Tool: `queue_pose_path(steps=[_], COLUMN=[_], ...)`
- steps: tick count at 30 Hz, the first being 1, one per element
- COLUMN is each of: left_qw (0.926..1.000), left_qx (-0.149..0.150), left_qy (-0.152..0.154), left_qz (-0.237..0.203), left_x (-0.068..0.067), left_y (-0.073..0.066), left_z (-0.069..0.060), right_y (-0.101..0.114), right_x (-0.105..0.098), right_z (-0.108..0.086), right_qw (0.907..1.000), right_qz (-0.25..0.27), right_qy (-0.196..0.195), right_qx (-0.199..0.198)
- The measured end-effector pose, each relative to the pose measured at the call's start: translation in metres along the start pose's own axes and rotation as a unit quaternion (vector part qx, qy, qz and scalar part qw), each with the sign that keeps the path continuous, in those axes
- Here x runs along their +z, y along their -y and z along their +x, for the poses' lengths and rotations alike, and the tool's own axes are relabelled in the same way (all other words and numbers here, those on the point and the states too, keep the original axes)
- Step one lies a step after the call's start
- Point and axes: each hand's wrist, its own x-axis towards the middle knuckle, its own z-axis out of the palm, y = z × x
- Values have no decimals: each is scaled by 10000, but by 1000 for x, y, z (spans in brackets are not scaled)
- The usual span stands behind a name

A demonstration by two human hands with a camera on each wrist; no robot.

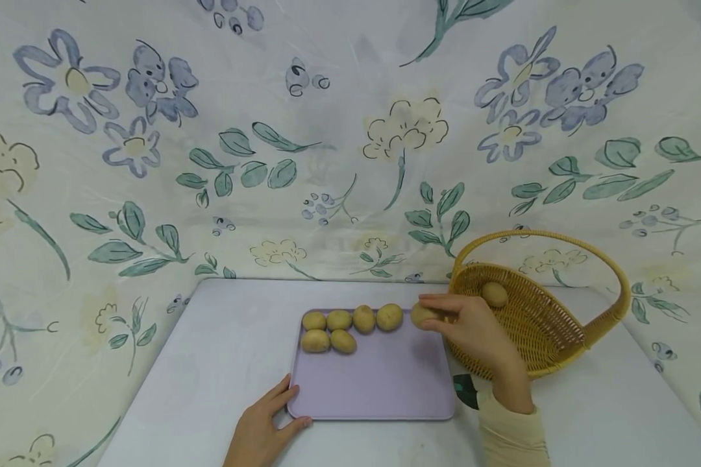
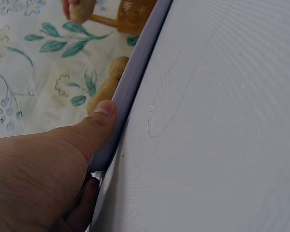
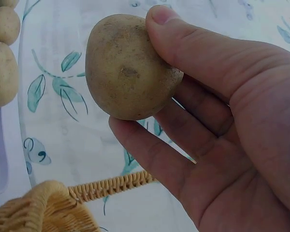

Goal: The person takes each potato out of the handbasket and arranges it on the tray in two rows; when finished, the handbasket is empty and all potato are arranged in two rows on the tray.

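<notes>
My right hand (image 1: 479,327) pinches a potato (image 3: 130,67) between thumb and fingers, above the back right corner of the lilac tray (image 1: 380,389). Several potatoes (image 1: 363,319) lie on that tray, in a row along its back edge and a shorter row in front at the left. My left hand (image 1: 263,421) grips the tray's front left corner, thumb on the front rim and fingers at the left side. In the left wrist view, the thumb (image 2: 104,113) presses against the tray's rim. Another potato (image 1: 494,294) sits in the wicker basket (image 1: 537,337) right of the tray.
The basket's tall arched handle (image 1: 543,237) rises beside my right hand. Tray and basket stand on a white table (image 1: 210,363). A flower-patterned cloth (image 1: 339,117) hangs behind the table.
</notes>
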Motion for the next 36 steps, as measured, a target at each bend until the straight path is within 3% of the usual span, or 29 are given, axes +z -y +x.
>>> queue_pose_path(steps=[11,36], left_qw=[10000,9998], left_qx=[-30,-169], left_qy=[25,111], left_qz=[40,60], left_x=[0,-2], left_y=[-2,-5], left_z=[0,1], right_y=[5,22], right_x=[14,50], right_z=[6,20], right_qw=[9990,9957], right_qz=[219,375], right_qy=[220,661], right_qx=[-335,-536])
